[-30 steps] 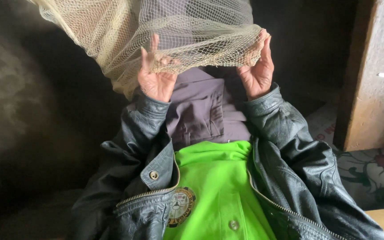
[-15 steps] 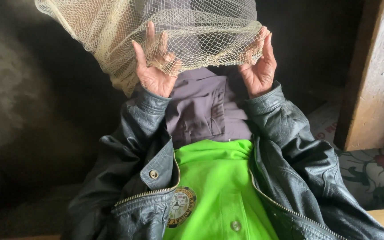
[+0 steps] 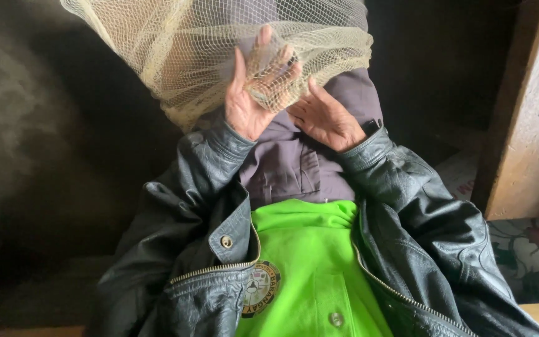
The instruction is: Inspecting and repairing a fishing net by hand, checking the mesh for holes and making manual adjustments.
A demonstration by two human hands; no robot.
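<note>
around us: a black leather jacket (image 3: 419, 231) hangs open over a bright green shirt (image 3: 307, 262) with a round badge (image 3: 258, 294) on the chest, grey cloth (image 3: 294, 165) above that toward our knees. rough wooden post (image 3: 531, 118) at right, flowered cloth (image 3: 531, 256) below it, dark wall (image 3: 38, 156) at left. nothing blocks the view of the hands except the net itself, which drapes over the fingertips of one.

the pale mesh net (image 3: 176, 56) hangs from the top edge, bunched and spread across the upper middle. our left hand (image 3: 254, 93) is raised, palm facing us, fingers curled and pinching a wad of the net (image 3: 269, 75); mesh wraps over its fingers (image 3: 263, 47), so the net sits between fingers and thumb and partly on top of them. our right hand (image 3: 325, 118) lies lower, palm toward us, fingers loosely spread and pointing toward the left hand, just under the net's lower edge; we cannot tell if its fingertips touch mesh, nothing is gripped in it.

versus half a second ago: both hands were up and apart at the net's lower rim, fingers spread. now the left has closed on a bunch of mesh and shifted toward centre, the right has dropped and swung inward, close beside the left. the net's hem has gathered toward the left hand.
</note>
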